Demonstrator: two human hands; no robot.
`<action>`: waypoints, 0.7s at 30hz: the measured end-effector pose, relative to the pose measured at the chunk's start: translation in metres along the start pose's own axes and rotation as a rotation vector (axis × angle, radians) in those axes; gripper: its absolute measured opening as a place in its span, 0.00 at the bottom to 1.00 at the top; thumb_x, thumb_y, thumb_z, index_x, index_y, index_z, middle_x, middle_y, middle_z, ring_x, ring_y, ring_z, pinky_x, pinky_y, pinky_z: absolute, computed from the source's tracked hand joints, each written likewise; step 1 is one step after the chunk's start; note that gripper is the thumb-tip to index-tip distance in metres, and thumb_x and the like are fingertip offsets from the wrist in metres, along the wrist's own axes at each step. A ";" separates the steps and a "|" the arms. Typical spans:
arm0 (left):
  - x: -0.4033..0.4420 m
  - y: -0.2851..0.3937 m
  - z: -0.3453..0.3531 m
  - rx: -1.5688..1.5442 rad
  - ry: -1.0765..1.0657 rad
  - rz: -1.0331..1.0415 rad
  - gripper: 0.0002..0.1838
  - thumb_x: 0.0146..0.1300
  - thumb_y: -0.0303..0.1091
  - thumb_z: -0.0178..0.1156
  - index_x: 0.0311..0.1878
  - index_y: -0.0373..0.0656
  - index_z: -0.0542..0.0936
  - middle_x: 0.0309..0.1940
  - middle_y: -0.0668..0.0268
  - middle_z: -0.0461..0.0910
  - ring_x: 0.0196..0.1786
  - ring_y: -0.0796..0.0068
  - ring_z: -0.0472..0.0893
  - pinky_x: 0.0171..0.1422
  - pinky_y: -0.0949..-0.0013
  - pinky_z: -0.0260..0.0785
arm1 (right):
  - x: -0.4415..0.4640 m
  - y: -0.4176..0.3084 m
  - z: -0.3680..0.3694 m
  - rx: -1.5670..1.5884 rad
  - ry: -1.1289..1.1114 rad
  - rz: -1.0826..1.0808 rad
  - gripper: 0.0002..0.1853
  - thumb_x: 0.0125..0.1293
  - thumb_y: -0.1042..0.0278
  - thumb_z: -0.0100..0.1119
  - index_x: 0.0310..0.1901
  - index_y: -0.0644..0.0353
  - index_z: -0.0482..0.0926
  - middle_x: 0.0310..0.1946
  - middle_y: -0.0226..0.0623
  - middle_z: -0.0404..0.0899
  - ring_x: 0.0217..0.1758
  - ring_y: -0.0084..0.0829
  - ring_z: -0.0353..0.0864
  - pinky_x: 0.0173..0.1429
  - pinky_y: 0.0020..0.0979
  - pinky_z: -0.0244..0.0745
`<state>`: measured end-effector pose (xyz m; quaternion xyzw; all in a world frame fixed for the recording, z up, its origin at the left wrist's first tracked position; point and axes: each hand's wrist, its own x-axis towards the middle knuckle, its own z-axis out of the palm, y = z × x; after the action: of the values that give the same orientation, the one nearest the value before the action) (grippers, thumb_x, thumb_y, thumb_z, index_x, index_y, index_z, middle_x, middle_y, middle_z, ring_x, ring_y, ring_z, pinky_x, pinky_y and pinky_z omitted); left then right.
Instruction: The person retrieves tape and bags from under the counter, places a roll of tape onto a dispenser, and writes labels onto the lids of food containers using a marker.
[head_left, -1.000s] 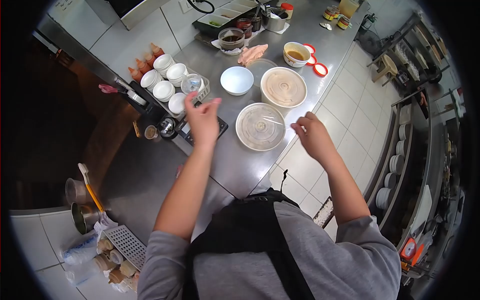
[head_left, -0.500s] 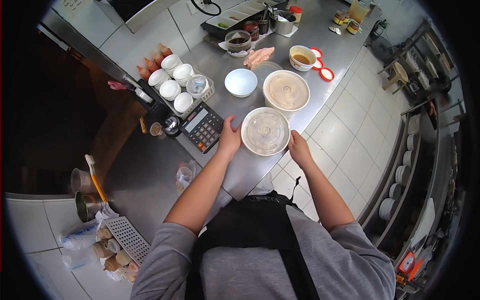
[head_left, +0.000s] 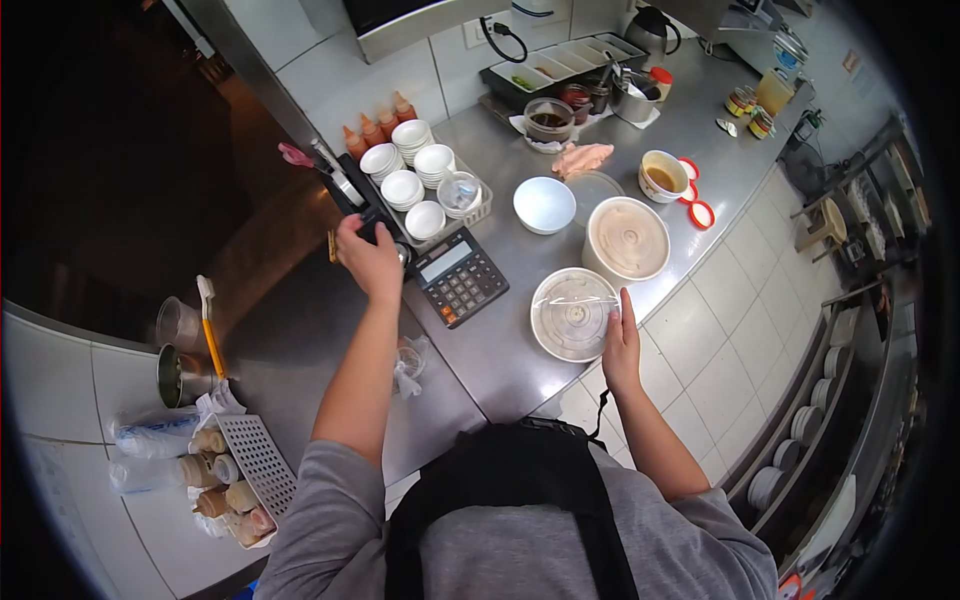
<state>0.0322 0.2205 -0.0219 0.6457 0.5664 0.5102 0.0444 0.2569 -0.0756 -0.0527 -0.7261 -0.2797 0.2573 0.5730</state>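
Beside the front round container (head_left: 575, 315), my right hand (head_left: 621, 345) rests upright against its right side, fingers extended. That container has a clear lid with something shiny and transparent on top. Behind it stands a second lidded container (head_left: 628, 238). My left hand (head_left: 371, 258) reaches over a dark object at the counter's left edge, left of the calculator (head_left: 460, 276); its fingers are curved and apart, and I see nothing held between them. Stacks of small white cups (head_left: 402, 188) fill a basket just beyond the calculator. A pale blue bowl (head_left: 544, 205) sits behind the containers.
A bowl of brown liquid (head_left: 663, 177) stands near red-rimmed lids (head_left: 701, 215). Farther back are a pink cloth (head_left: 582, 159), a condiment tray (head_left: 560, 66) and sauce bottles (head_left: 372, 131). A perforated basket (head_left: 258, 467) and yellow-handled brush (head_left: 212, 335) are at lower left.
My left hand has left the front container's side and moved left past the calculator. My right hand stays at that container, its fingers now straighter. The view has shifted left.
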 end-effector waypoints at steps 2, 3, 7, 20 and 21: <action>0.022 -0.031 0.011 0.062 -0.027 -0.132 0.21 0.57 0.33 0.64 0.52 0.40 0.70 0.42 0.58 0.78 0.48 0.56 0.76 0.58 0.57 0.63 | -0.001 -0.030 0.004 -0.049 -0.021 0.187 0.26 0.75 0.66 0.39 0.71 0.63 0.54 0.63 0.47 0.66 0.65 0.34 0.66 0.64 0.31 0.63; 0.029 -0.041 0.017 0.048 -0.102 -0.244 0.23 0.58 0.36 0.65 0.53 0.40 0.69 0.38 0.58 0.79 0.46 0.56 0.77 0.57 0.57 0.64 | -0.001 -0.026 0.006 -0.049 -0.023 0.179 0.26 0.75 0.66 0.39 0.71 0.63 0.54 0.63 0.47 0.66 0.65 0.34 0.66 0.64 0.31 0.63; 0.047 -0.053 0.033 -0.219 -0.210 -0.369 0.25 0.60 0.35 0.65 0.56 0.40 0.65 0.32 0.61 0.81 0.38 0.62 0.79 0.51 0.63 0.68 | -0.024 -0.019 0.006 -0.162 0.330 -0.303 0.18 0.70 0.72 0.44 0.60 0.63 0.66 0.56 0.40 0.69 0.55 0.34 0.69 0.58 0.36 0.64; -0.099 0.044 -0.097 -0.990 -0.352 -1.049 0.25 0.64 0.27 0.61 0.58 0.44 0.58 0.41 0.58 0.81 0.49 0.74 0.79 0.62 0.71 0.63 | 0.103 -0.134 0.279 -0.252 -0.569 -0.435 0.18 0.60 0.59 0.65 0.38 0.66 0.71 0.30 0.49 0.80 0.35 0.47 0.81 0.40 0.40 0.74; -0.101 0.041 -0.095 -1.009 -0.354 -1.015 0.24 0.65 0.29 0.61 0.58 0.46 0.59 0.42 0.60 0.82 0.45 0.79 0.77 0.51 0.75 0.60 | 0.111 -0.131 0.297 -0.252 -0.569 -0.437 0.18 0.60 0.59 0.65 0.38 0.66 0.71 0.30 0.49 0.80 0.35 0.47 0.81 0.40 0.40 0.74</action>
<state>0.0097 0.0780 -0.0120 0.2780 0.4763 0.5134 0.6575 0.1156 0.2309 0.0063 -0.6135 -0.6054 0.2838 0.4202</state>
